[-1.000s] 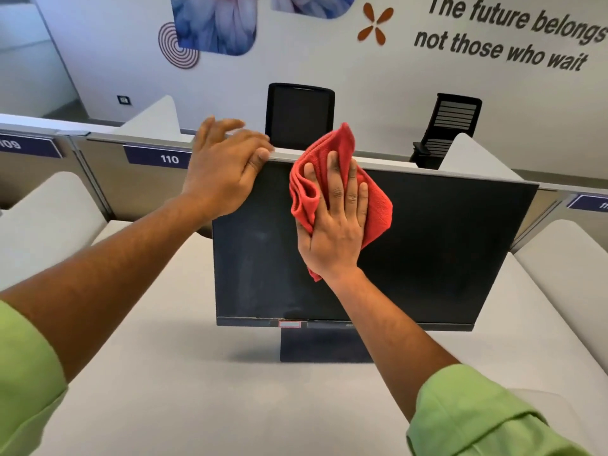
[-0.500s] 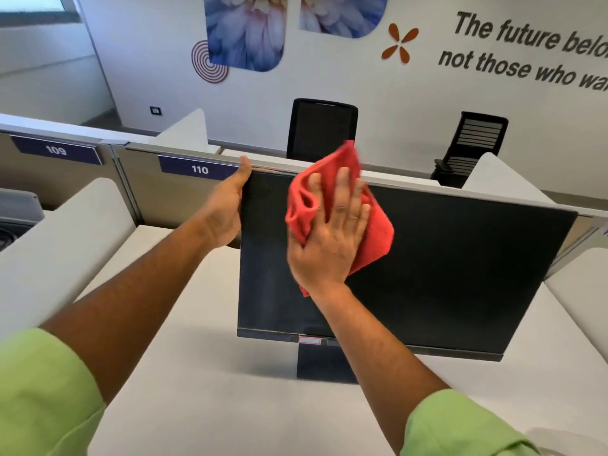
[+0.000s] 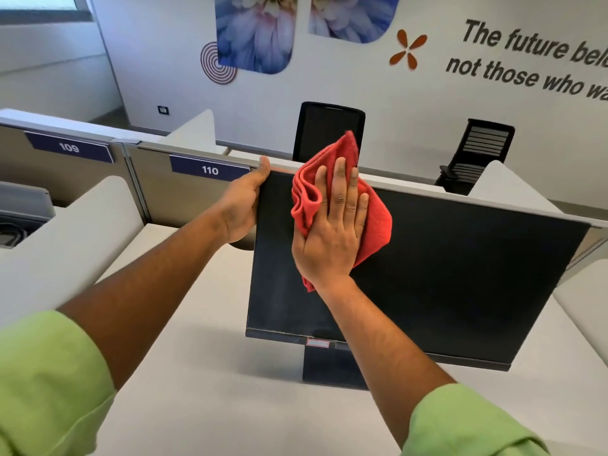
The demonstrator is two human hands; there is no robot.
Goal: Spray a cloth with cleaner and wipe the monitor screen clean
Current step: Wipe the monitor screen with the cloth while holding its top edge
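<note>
A black monitor (image 3: 444, 274) stands on the white desk, its dark screen facing me. My right hand (image 3: 332, 238) lies flat with straight fingers on a crumpled red cloth (image 3: 375, 222), pressing it against the upper left part of the screen. My left hand (image 3: 241, 205) grips the monitor's left edge near the top corner, thumb along the front rim and fingers hidden behind the panel. No spray bottle is in view.
The white desk (image 3: 197, 373) is bounded by a grey partition (image 3: 148, 179) labelled 110 at the back and white side dividers (image 3: 65, 245). Two black chairs (image 3: 329, 126) stand beyond the partition against the wall.
My left hand has slid from the top of the monitor down to its left edge. The right hand keeps the cloth on the upper left screen, shifted a little leftward.
</note>
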